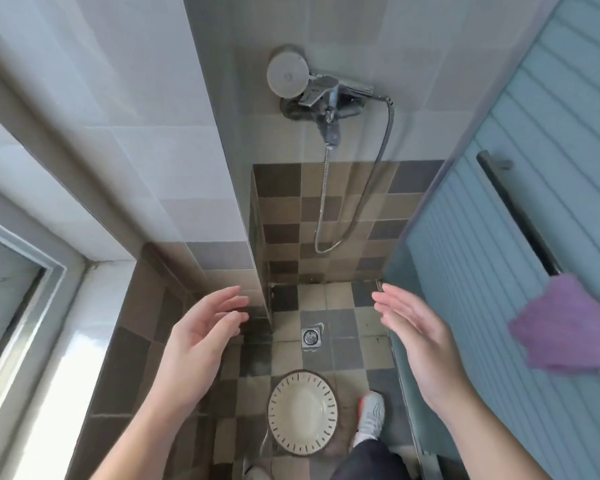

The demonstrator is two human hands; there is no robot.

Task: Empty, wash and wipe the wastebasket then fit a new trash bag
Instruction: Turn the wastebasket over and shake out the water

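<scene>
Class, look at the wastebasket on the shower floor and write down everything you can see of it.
The wastebasket is seen from straight above: a round, cream-coloured bin, apparently plastic, with short dark slots spaced all around its rim. Its inside looks empty and glossy, with no bag fitted. It stands upright on the checkered tiled floor, near the drain and beside a grey shoe. Neither hand touches it.

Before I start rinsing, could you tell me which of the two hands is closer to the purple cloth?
The right hand: it is raised beside the purple cloth hanging on the door, while the left hand is across the stall.
</scene>
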